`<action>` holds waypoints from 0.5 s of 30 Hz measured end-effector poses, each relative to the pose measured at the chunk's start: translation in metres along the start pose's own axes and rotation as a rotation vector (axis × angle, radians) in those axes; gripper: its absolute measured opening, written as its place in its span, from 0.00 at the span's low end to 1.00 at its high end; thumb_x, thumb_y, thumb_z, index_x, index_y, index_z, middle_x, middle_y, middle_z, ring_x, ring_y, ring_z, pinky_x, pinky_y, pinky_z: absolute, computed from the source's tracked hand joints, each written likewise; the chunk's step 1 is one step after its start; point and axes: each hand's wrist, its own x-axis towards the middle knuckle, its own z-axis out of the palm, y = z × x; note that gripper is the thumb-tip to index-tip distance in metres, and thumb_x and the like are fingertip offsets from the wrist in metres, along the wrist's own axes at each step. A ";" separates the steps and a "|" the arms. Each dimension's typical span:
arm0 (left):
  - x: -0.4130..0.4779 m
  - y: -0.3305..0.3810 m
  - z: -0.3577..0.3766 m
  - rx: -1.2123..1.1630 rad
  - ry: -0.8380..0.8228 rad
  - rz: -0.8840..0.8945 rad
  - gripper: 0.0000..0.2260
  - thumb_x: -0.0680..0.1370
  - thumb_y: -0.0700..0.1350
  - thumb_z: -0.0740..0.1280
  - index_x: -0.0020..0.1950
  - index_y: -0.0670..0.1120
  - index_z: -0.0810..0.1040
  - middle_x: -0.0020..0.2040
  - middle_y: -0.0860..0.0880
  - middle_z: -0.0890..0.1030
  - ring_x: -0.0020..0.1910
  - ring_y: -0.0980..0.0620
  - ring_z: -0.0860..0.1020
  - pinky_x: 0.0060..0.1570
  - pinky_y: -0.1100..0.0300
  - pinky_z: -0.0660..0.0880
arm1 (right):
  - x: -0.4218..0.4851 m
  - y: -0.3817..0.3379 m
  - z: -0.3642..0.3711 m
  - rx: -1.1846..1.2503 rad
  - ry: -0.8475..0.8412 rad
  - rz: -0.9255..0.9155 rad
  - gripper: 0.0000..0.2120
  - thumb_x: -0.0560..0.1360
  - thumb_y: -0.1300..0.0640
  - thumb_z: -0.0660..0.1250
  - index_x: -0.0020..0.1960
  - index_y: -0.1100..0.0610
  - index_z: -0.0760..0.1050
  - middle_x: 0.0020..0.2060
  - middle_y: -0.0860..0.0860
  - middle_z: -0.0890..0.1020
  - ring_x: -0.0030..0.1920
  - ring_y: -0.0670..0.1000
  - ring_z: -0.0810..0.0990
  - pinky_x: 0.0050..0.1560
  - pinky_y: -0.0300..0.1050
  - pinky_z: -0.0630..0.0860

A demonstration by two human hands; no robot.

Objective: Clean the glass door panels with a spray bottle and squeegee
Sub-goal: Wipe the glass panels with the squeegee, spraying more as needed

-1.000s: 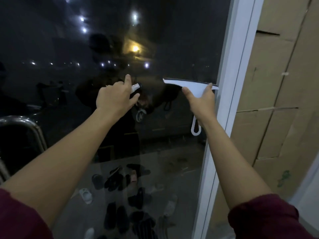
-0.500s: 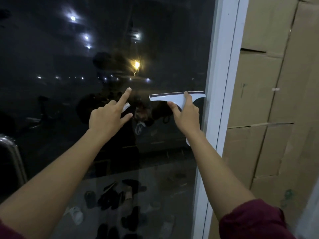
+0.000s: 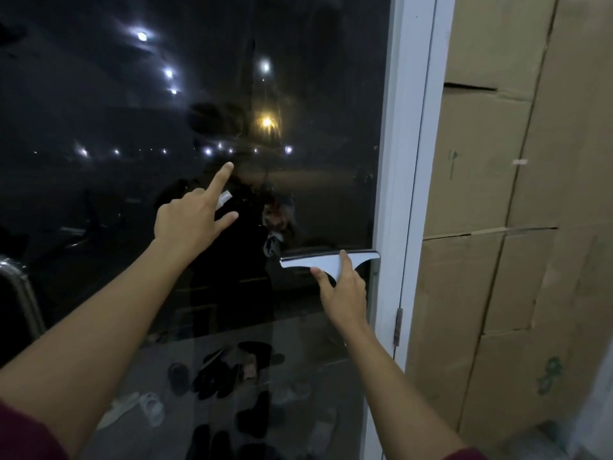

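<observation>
Glass of the door panel (image 3: 139,134) is dark and reflective, so streaks will be hard to spot. The right hand (image 3: 345,293) grips the white squeegee (image 3: 326,260), blade level on the pane, its end at the white frame (image 3: 401,161); uneven pressure there could let the blade skip and leave a wet strip. The left hand (image 3: 189,220) curls around a small white object, likely the spray bottle, forefinger stretched toward the pane; a touch would smudge it.

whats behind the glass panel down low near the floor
Through the lower glass panel, shoes and sandals lie scattered on the ground outside. Higher up, dark and reflections hide nearly everything but distant lights. The forearms cover some of the ground.
</observation>
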 end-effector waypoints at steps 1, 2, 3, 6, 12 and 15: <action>0.001 0.001 -0.001 0.007 -0.008 -0.006 0.39 0.78 0.63 0.63 0.81 0.60 0.41 0.45 0.44 0.80 0.33 0.45 0.78 0.30 0.53 0.75 | 0.008 -0.012 -0.004 0.023 0.019 -0.037 0.38 0.76 0.35 0.62 0.78 0.52 0.55 0.65 0.57 0.73 0.61 0.53 0.71 0.54 0.45 0.68; 0.001 0.002 -0.001 0.014 -0.012 -0.011 0.39 0.78 0.63 0.63 0.81 0.60 0.41 0.45 0.45 0.80 0.33 0.45 0.78 0.30 0.53 0.75 | 0.017 -0.025 -0.009 0.052 0.037 -0.073 0.38 0.76 0.35 0.62 0.78 0.52 0.55 0.65 0.57 0.73 0.59 0.51 0.71 0.54 0.43 0.68; 0.002 0.002 -0.003 0.019 -0.016 -0.019 0.39 0.78 0.63 0.63 0.81 0.60 0.41 0.46 0.45 0.80 0.33 0.46 0.78 0.31 0.53 0.75 | 0.030 -0.041 -0.014 0.087 0.051 -0.108 0.38 0.76 0.35 0.62 0.78 0.52 0.54 0.65 0.56 0.72 0.59 0.50 0.70 0.54 0.42 0.67; 0.002 0.005 -0.003 0.021 -0.027 -0.042 0.39 0.78 0.62 0.64 0.80 0.60 0.41 0.47 0.45 0.80 0.35 0.45 0.79 0.31 0.54 0.75 | 0.069 -0.087 -0.027 0.138 0.073 -0.201 0.39 0.76 0.34 0.61 0.78 0.52 0.54 0.67 0.56 0.70 0.64 0.54 0.69 0.56 0.42 0.65; 0.003 0.005 -0.002 0.029 -0.027 -0.045 0.39 0.79 0.62 0.63 0.80 0.60 0.41 0.47 0.45 0.80 0.35 0.46 0.79 0.28 0.55 0.71 | 0.086 -0.109 -0.027 0.032 0.104 -0.246 0.39 0.77 0.37 0.62 0.78 0.56 0.53 0.61 0.57 0.75 0.53 0.47 0.71 0.49 0.41 0.66; 0.003 0.006 -0.001 0.043 -0.016 -0.051 0.39 0.79 0.62 0.63 0.80 0.60 0.41 0.46 0.46 0.80 0.35 0.47 0.78 0.28 0.56 0.69 | 0.066 -0.084 -0.014 -0.020 0.107 -0.228 0.39 0.77 0.37 0.61 0.79 0.56 0.52 0.56 0.56 0.76 0.49 0.46 0.69 0.46 0.41 0.65</action>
